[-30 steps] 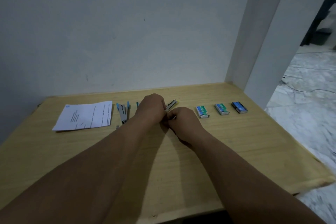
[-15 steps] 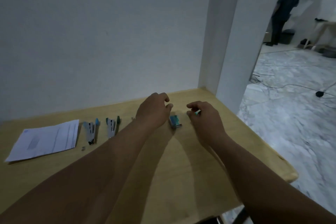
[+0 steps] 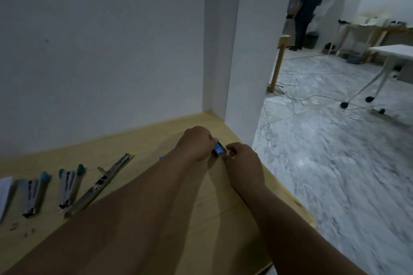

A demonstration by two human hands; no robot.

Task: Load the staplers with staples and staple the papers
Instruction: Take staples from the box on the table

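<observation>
A small blue staple box (image 3: 219,149) sits between my two hands near the table's right edge. My left hand (image 3: 196,142) grips its left end and my right hand (image 3: 242,158) pinches its right end. Three staplers lie flipped open on the wooden table (image 3: 223,219): a yellow-tipped one (image 3: 100,185) stretched out long, and two teal-tipped ones (image 3: 69,185) (image 3: 35,194) further left. A corner of the white papers (image 3: 4,194) shows at the far left. My left forearm hides the other staple boxes.
A white wall and pillar (image 3: 234,51) close off the table's back and right corner. Beyond the table's right edge is marble floor with cables. A person (image 3: 307,9) stands far off by other tables.
Both hands left the yellow-tipped stapler, which now lies open on the table, and moved right onto the blue staple box. The view swung right.
</observation>
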